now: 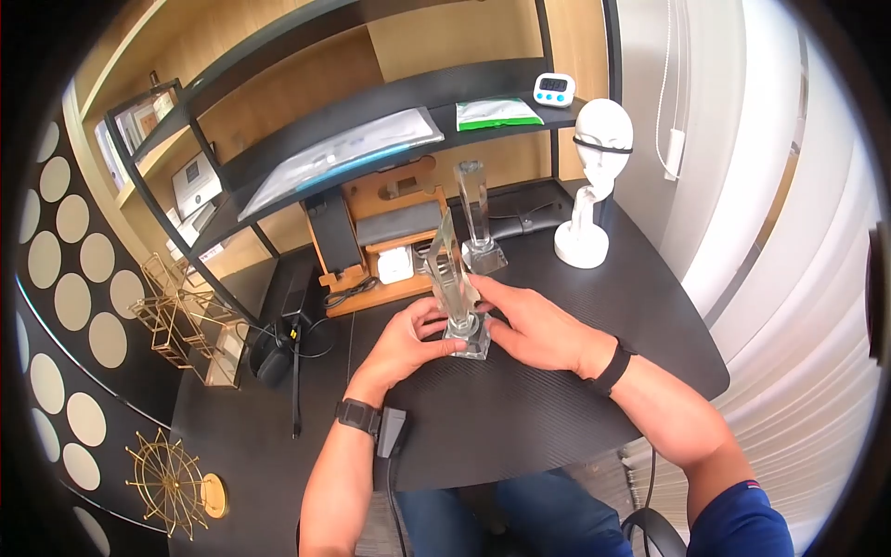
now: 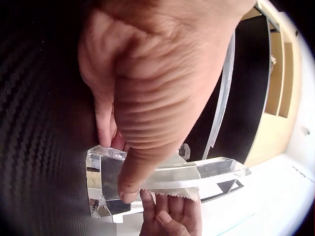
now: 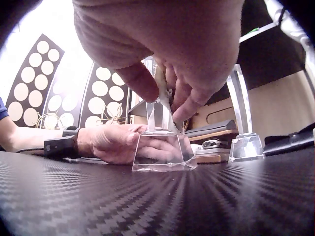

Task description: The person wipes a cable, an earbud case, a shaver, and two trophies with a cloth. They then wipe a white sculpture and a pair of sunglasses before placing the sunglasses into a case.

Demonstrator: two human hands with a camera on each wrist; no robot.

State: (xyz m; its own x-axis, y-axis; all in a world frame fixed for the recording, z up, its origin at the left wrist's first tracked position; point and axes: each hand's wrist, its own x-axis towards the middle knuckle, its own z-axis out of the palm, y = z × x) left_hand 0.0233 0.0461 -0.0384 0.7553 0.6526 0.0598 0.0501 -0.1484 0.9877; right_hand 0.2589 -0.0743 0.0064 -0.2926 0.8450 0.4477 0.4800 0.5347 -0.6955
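Note:
A clear crystal trophy (image 1: 448, 277) stands upright on the black desk, its faceted base (image 3: 184, 158) resting on the surface. My left hand (image 1: 406, 342) grips this base from the left, with the thumb (image 2: 132, 179) across its near side and the other fingers behind. From the right, my right hand (image 1: 546, 332) pinches a pale cloth with a zigzag-cut edge (image 3: 163, 93) between thumb and fingers. The cloth lies against the trophy's column just above the base. A second crystal trophy (image 1: 474, 209) stands behind, apart from both hands.
Behind the trophies is a wooden desk organizer (image 1: 390, 299) under a black shelf (image 1: 329, 130). A white mannequin head (image 1: 601, 148) stands at the back right. Toward the left are a gold wheel ornament (image 1: 172, 478) and black cables. A black device (image 1: 392, 432) lies beside my left wrist.

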